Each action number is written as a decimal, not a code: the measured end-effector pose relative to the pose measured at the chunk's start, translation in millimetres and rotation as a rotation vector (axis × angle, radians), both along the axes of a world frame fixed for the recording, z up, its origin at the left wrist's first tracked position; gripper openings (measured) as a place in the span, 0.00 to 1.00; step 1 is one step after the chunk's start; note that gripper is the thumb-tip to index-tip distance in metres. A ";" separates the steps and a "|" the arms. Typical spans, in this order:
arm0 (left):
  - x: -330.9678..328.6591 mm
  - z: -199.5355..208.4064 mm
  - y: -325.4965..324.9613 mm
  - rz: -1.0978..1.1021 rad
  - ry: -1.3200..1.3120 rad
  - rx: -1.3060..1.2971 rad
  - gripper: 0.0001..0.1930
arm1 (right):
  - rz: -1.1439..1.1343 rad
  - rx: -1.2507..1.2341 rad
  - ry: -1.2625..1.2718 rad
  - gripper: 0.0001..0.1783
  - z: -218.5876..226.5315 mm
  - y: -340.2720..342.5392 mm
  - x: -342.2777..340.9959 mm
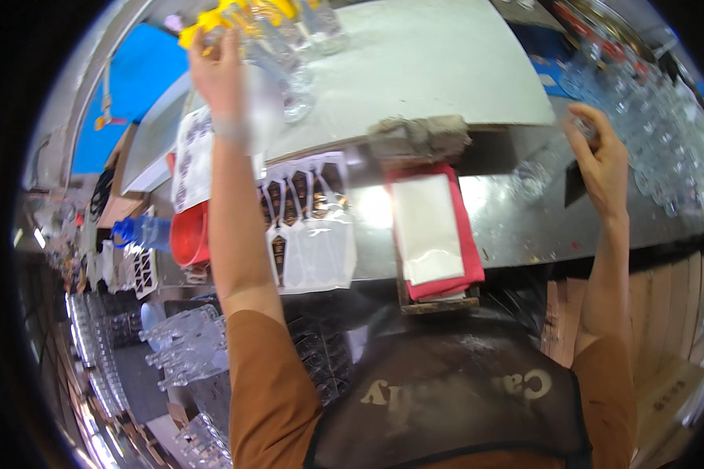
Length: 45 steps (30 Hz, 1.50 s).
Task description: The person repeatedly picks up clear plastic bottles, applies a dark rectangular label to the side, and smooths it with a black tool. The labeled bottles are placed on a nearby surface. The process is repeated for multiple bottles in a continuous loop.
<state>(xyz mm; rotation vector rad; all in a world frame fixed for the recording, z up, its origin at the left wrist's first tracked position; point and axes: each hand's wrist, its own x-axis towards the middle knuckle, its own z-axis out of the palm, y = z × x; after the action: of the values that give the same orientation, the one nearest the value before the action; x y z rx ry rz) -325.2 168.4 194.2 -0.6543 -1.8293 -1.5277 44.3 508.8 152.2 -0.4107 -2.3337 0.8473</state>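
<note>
My left hand (217, 74) is raised at the upper left, fingers curled round the top of a clear bottle, most of which the hand hides. Close beside it, several clear bottles with yellow caps (278, 39) stand on the pale board (422, 66). At the right, my right hand (602, 160) closes its thumb and fingers round the neck of a clear bottle (530, 178), whose round base points toward the middle of the metal bench. A sheet of black-and-gold labels (309, 227) and a white pad on a pink cloth (426, 227) lie between my arms.
Many clear bottles (641, 129) crowd the right side of the bench. A folded grey cloth (420, 137) sits at the board's near edge. A red container (189, 234) and a blue bottle (142, 233) are at the left. Cardboard (665, 305) stands below at the right.
</note>
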 end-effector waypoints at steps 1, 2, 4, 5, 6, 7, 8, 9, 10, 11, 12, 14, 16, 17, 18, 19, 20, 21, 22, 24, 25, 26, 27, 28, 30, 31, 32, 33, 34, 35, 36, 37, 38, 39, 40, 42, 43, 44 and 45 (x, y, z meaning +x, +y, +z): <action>-12.4 -4.4 -13.9 0.021 0.075 -0.023 0.30 | 0.004 0.024 0.020 0.15 0.4 -3.5 0.0; 2.5 15.9 -31.3 0.273 0.145 -0.388 0.34 | 0.053 0.011 0.032 0.15 2.6 -7.0 2.5; 42.0 6.8 -9.8 0.234 0.289 -0.133 0.36 | 0.131 -0.030 0.046 0.15 12.9 -9.0 10.8; 75.3 9.2 2.9 0.098 0.244 -0.032 0.39 | 0.191 -0.085 0.065 0.16 21.3 -10.9 14.4; 110.9 6.2 8.6 -0.046 0.182 0.032 0.34 | 0.270 -0.119 0.078 0.15 37.5 -19.2 12.8; 144.7 -1.4 8.2 -0.167 0.039 -0.078 0.31 | 0.348 -0.150 0.094 0.15 51.9 -28.0 9.3; 187.2 -11.7 20.2 -0.349 -0.134 -0.042 0.32 | 0.418 -0.213 0.072 0.15 62.0 -35.5 1.8; 203.7 -38.6 22.6 -0.411 0.040 -0.323 0.40 | 0.482 -0.270 0.046 0.16 71.0 -41.8 -6.6; 232.6 -50.6 36.9 -0.603 -0.124 -0.364 0.48 | 0.526 -0.315 0.016 0.16 79.1 -46.6 -12.0; 259.6 -50.8 47.6 -0.800 -0.278 -0.376 0.53 | 0.589 -0.326 -0.003 0.19 76.8 -47.8 -24.6; 280.6 -61.3 45.2 -0.863 -0.471 -0.314 0.53 | 0.592 -0.568 -0.025 0.16 69.4 -67.1 -43.1; 295.9 -80.5 45.6 -0.963 -0.728 -0.154 0.49 | 0.634 -0.731 -0.028 0.18 42.7 -71.7 -63.9; 298.9 -93.9 43.6 -0.977 -0.883 0.011 0.42 | 0.677 -0.589 0.127 0.23 9.2 -79.7 -73.4; 299.1 -99.2 43.9 -0.923 -0.939 0.016 0.42 | 0.610 -0.499 0.075 0.24 -0.3 -81.4 -64.7; 299.1 -105.9 40.9 -0.853 -0.999 0.024 0.41 | 0.584 -0.551 0.016 0.23 -13.5 -88.3 -56.4; 298.4 -111.8 41.2 -0.797 -1.058 0.031 0.40 | 0.545 -0.594 -0.042 0.22 -25.6 -93.5 -44.4; 296.1 -121.3 41.9 -0.805 -1.065 0.027 0.39 | 0.516 -0.625 -0.062 0.22 -41.6 -101.0 -31.6; 297.7 -122.7 42.4 -0.783 -1.054 0.036 0.39 | 0.484 -0.655 -0.082 0.22 -51.9 -109.3 -18.6; 299.3 -121.8 42.7 -0.757 -1.042 0.047 0.39 | 0.440 -0.526 -0.111 0.23 -50.9 -120.6 -4.2; 302.0 -119.8 43.6 -0.734 -1.070 0.093 0.39 | 0.396 -0.295 -0.056 0.25 -54.0 -141.6 23.3; 302.6 -116.7 43.5 -0.736 -1.109 0.128 0.39 | 0.396 -0.195 0.026 0.26 -57.3 -150.3 32.6; 303.3 -113.0 42.3 -0.736 -1.149 0.164 0.38 | 0.424 -0.194 0.022 0.27 -55.7 -158.0 39.2; 304.6 -107.4 37.0 -0.705 -1.131 0.123 0.38 | 0.441 -0.211 -0.010 0.28 -53.6 -159.8 39.6; 304.5 -101.2 31.8 -0.684 -1.114 0.084 0.37 | 0.450 -0.223 -0.044 0.29 -52.0 -160.2 40.0; 310.5 -78.5 22.2 -0.637 -1.038 0.028 0.35 | 0.459 -0.293 -0.145 0.29 -49.7 -153.2 35.8; 311.8 -72.8 18.5 -0.657 -0.941 0.053 0.33 | 0.460 -0.348 -0.208 0.29 -49.9 -144.7 30.5; 310.2 -65.2 13.5 -0.671 -0.967 0.069 0.34 | 0.486 -0.604 -0.431 0.28 -52.4 -133.8 25.4; 308.5 -57.0 11.1 -0.685 -0.990 0.078 0.34 | 0.560 -0.796 -0.472 0.27 -63.7 -125.4 19.5; 309.0 -64.9 9.7 -0.615 -0.905 -0.004 0.33 | 0.577 -0.683 -0.389 0.27 -75.3 -124.4 13.3; 308.5 -75.9 9.0 -0.615 -0.914 -0.042 0.33 | 0.568 -0.610 -0.352 0.27 -81.2 -124.1 13.2; 307.4 -88.4 8.7 -0.608 -0.924 -0.080 0.32 | 0.557 -0.539 -0.316 0.27 -84.0 -124.8 11.5; 307.2 -101.2 7.8 -0.603 -0.938 -0.119 0.32 | 0.523 -0.508 -0.328 0.27 -76.9 -129.5 13.0; 308.1 -111.7 8.5 -0.632 -0.908 -0.124 0.33 | 0.489 -0.478 -0.340 0.27 -72.9 -133.9 14.4; 312.5 -118.2 14.8 -0.636 -0.850 -0.062 0.34 | 0.477 -0.503 -0.339 0.26 -71.0 -135.8 16.4; 313.0 -119.5 15.1 -0.637 -0.850 -0.084 0.34 | 0.467 -0.528 -0.337 0.26 -69.5 -137.4 18.1; 313.2 -121.4 15.7 -0.629 -0.847 -0.101 0.34 | 0.464 -0.522 -0.296 0.26 -74.0 -137.7 18.2; 313.2 -122.4 16.7 -0.621 -0.843 -0.097 0.34 | 0.472 -0.490 -0.257 0.25 -83.0 -136.7 18.3; 313.5 -122.8 17.5 -0.612 -0.839 -0.093 0.35 | 0.481 -0.458 -0.218 0.25 -87.9 -136.1 17.8; 314.7 -116.1 20.1 -0.547 -0.790 -0.169 0.34 | 0.504 -0.556 -0.244 0.25 -87.9 -135.4 17.3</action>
<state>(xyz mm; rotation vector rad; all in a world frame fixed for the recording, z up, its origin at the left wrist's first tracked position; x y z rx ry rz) -10.4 188.5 78.1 -0.7295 -2.5177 -2.2266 61.6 373.4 64.3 -0.1452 -2.4316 1.7934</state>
